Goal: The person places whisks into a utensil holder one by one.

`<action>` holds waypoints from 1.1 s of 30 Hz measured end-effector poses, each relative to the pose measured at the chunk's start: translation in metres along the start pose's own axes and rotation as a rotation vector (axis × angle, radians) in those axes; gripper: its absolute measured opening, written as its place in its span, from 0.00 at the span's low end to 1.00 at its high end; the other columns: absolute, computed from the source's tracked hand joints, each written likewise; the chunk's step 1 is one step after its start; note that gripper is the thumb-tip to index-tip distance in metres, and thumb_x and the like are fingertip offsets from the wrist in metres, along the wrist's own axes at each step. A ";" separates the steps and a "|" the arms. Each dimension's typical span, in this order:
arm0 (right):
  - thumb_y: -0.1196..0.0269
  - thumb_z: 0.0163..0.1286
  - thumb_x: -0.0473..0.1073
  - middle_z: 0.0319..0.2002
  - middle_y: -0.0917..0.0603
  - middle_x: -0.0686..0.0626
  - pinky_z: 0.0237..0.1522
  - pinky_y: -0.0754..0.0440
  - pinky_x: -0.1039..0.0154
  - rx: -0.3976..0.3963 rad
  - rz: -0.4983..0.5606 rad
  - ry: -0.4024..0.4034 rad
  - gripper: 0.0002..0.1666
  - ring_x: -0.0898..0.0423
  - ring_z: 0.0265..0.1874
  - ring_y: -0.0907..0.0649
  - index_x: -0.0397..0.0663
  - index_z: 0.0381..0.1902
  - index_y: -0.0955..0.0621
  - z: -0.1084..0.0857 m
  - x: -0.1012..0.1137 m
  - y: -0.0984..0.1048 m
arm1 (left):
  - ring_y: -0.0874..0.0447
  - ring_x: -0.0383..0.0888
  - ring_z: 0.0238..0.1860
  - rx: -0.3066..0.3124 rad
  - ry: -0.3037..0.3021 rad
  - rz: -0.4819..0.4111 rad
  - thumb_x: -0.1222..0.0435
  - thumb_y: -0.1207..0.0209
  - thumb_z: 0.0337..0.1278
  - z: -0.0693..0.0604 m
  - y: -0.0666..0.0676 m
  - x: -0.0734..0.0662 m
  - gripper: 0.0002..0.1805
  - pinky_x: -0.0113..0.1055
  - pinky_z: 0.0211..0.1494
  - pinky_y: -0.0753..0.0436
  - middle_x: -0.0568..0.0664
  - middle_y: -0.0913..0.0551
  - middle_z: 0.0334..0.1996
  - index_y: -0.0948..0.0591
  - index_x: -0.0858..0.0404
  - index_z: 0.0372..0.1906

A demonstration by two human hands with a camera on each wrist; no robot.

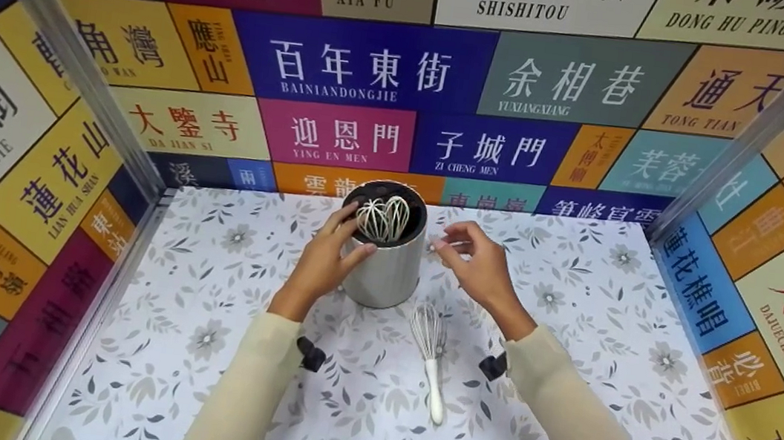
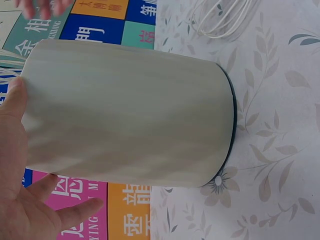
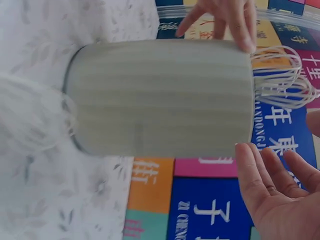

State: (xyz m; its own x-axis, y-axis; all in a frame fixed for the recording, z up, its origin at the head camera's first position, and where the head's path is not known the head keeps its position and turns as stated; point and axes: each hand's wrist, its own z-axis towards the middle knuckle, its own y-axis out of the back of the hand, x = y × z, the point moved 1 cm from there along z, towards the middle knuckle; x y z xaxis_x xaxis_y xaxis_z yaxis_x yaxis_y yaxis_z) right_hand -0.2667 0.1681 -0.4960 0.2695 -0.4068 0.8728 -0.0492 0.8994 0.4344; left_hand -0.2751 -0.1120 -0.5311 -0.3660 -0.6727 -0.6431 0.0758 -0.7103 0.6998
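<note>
A grey-white canister [image 1: 383, 276] stands upright, with wire whisk heads [image 1: 383, 217] showing at its dark opening. At its left upper side is my left hand [image 1: 324, 260]; the thumb touches near the rim and the other fingers spread along the far left side. The left wrist view shows this hand [image 2: 25, 190] with two fingers extended beside the canister [image 2: 130, 112]. My right hand [image 1: 480, 267], empty, is right of the rim in the head view, fingers loosely bent. In the right wrist view its fingers [image 3: 270, 175] are near the rim of the canister [image 3: 160, 97].
A whisk with a white handle [image 1: 433, 393] lies on the floral-patterned table [image 1: 193, 375], in front of the canister and slightly right. Panels with coloured lettered signs [image 1: 359, 63] rise behind and at both sides, with clear strips at the corners.
</note>
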 end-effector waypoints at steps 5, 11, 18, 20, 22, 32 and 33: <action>0.33 0.71 0.56 0.45 0.13 0.49 0.38 0.12 0.62 0.030 -0.031 -0.036 0.19 0.52 0.42 0.11 0.53 0.53 0.19 -0.019 -0.023 0.004 | 0.33 0.53 0.76 -0.009 -0.007 0.013 0.44 0.41 0.69 0.000 0.000 0.002 0.35 0.51 0.76 0.30 0.47 0.39 0.79 0.26 0.58 0.73; 0.31 0.69 0.55 0.42 0.12 0.51 0.37 0.12 0.60 0.052 -0.100 -0.084 0.18 0.53 0.38 0.12 0.54 0.51 0.18 -0.044 -0.047 -0.004 | 0.33 0.53 0.76 -0.006 0.001 0.012 0.44 0.40 0.69 -0.001 0.000 0.003 0.34 0.51 0.76 0.31 0.46 0.39 0.80 0.26 0.58 0.73; 0.29 0.67 0.57 0.39 0.12 0.52 0.33 0.15 0.61 0.130 -0.156 -0.152 0.20 0.54 0.33 0.13 0.53 0.49 0.19 -0.072 -0.069 -0.017 | 0.33 0.53 0.76 -0.011 0.003 0.006 0.45 0.40 0.69 -0.001 -0.002 0.002 0.34 0.50 0.77 0.31 0.46 0.39 0.80 0.27 0.57 0.73; 0.29 0.66 0.58 0.38 0.12 0.53 0.33 0.17 0.61 0.151 -0.181 -0.171 0.23 0.56 0.31 0.14 0.51 0.49 0.19 -0.079 -0.074 -0.020 | 0.34 0.53 0.76 -0.011 0.002 0.004 0.45 0.40 0.69 -0.001 -0.002 0.001 0.34 0.50 0.77 0.32 0.46 0.39 0.80 0.26 0.57 0.73; 0.28 0.64 0.60 0.38 0.12 0.53 0.32 0.17 0.62 0.176 -0.203 -0.205 0.26 0.58 0.29 0.14 0.49 0.50 0.19 -0.086 -0.079 -0.023 | 0.34 0.53 0.76 -0.009 0.004 -0.001 0.45 0.40 0.69 -0.001 -0.003 0.001 0.34 0.50 0.77 0.32 0.45 0.39 0.80 0.26 0.57 0.73; 0.24 0.59 0.58 0.32 0.12 0.50 0.25 0.18 0.63 0.233 -0.232 -0.250 0.28 0.60 0.19 0.17 0.45 0.46 0.19 -0.109 -0.092 -0.034 | 0.34 0.52 0.76 0.006 0.011 0.010 0.44 0.41 0.69 0.000 -0.001 0.000 0.35 0.51 0.76 0.31 0.45 0.40 0.80 0.27 0.58 0.73; 0.24 0.59 0.57 0.31 0.13 0.50 0.24 0.18 0.64 0.244 -0.228 -0.252 0.28 0.60 0.18 0.18 0.44 0.46 0.20 -0.112 -0.093 -0.035 | 0.34 0.52 0.76 0.007 0.010 0.010 0.44 0.41 0.69 0.000 -0.001 0.000 0.35 0.51 0.76 0.31 0.45 0.40 0.80 0.27 0.58 0.73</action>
State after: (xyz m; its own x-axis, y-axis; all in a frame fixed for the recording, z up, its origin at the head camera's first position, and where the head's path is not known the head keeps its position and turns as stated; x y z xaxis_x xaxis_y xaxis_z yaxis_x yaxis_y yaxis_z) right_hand -0.1825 0.1918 -0.6170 0.0576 -0.6448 0.7621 -0.2500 0.7298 0.6364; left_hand -0.2749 -0.1115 -0.5314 -0.3555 -0.6819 -0.6392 0.0731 -0.7021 0.7083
